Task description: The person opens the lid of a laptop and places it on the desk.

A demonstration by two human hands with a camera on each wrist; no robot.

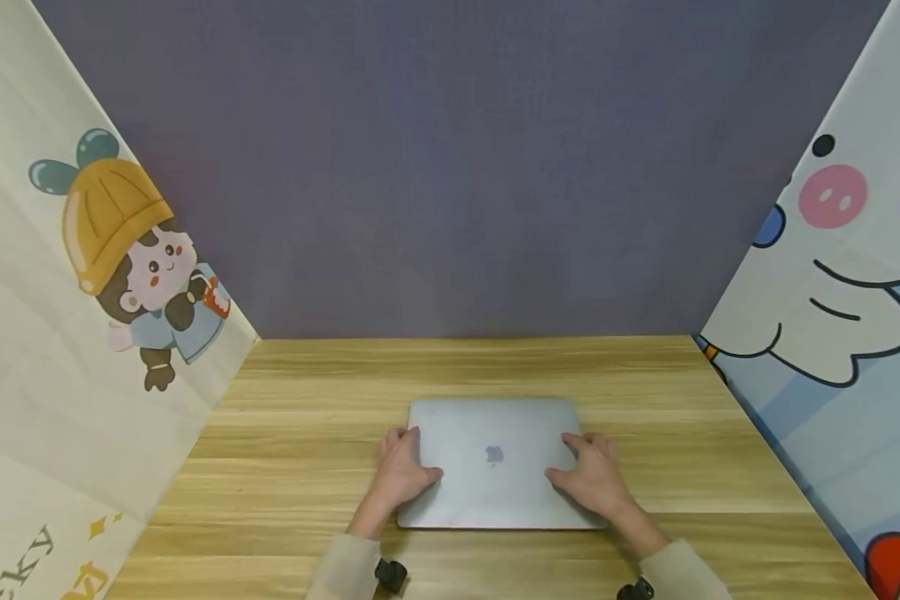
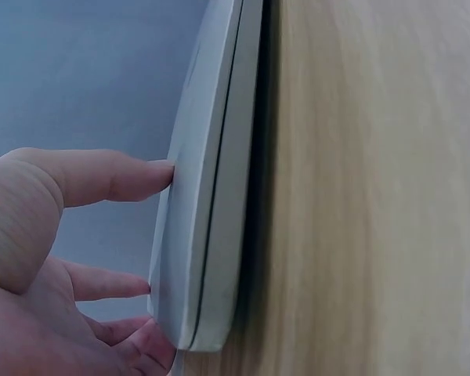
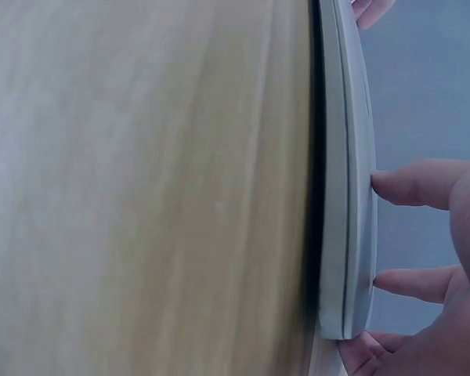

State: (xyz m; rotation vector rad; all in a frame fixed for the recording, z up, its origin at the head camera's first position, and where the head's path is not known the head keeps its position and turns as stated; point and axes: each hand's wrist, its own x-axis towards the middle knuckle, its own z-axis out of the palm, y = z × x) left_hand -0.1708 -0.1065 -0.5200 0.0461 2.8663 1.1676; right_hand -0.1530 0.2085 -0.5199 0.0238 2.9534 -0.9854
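Note:
A closed silver laptop (image 1: 495, 496) with a dark apple logo on its lid lies on the wood-grain table. At its left side my left hand (image 1: 402, 473) grips it, thumb and index fingertip on the lid and the other fingers at the side edge. My right hand (image 1: 594, 477) holds the opposite side in much the same way. In the left wrist view the lid seam runs along the laptop's edge (image 2: 229, 180), with a dark shadow line beneath it. Some of the right fingers (image 3: 368, 352) curl at the laptop's corner, their tips partly hidden.
The wooden table (image 1: 285, 467) reaches back to a plain grey-purple wall (image 1: 450, 167). Cartoon-printed panels stand on both sides, a left panel (image 1: 30, 333) and a right panel (image 1: 892, 333). Small black wrist devices, such as the left one (image 1: 392, 575), sit near the pale sleeves.

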